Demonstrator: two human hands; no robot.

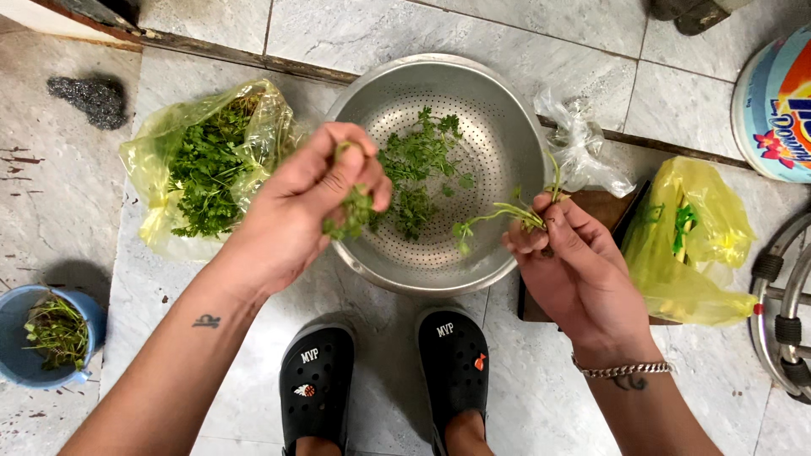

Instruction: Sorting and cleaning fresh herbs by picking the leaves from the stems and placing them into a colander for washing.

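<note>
— What do the two hands hold at this moment?

— The left hand (317, 190) has its fingers closed around a small bunch of green herb leaves (355, 211), just over the near left rim of the metal colander (507, 143). The right hand (566, 253) pinches some thin herb stems (498, 215) between thumb and fingertips; the stems point to the left, over the right edge of the colander. The two hands are apart from each other.

— And where is the rest of the herb?

— Some picked leaves (418, 160) lie inside the colander, mostly in the middle and upper part. A bigger heap of herb is in the yellow plastic bag (160, 169) on the floor, to the left of the colander and touching it.

— What else is around?

— Another yellow bag (701, 253) lies at the right, on a dark board (600, 207). A crumpled clear bag (583, 143) is beside the colander's right rim. At the lower left stands a blue bucket (17, 338) with stems in it. The person's feet in black clogs (317, 380) are just below the colander, on the marble floor (84, 211).
</note>
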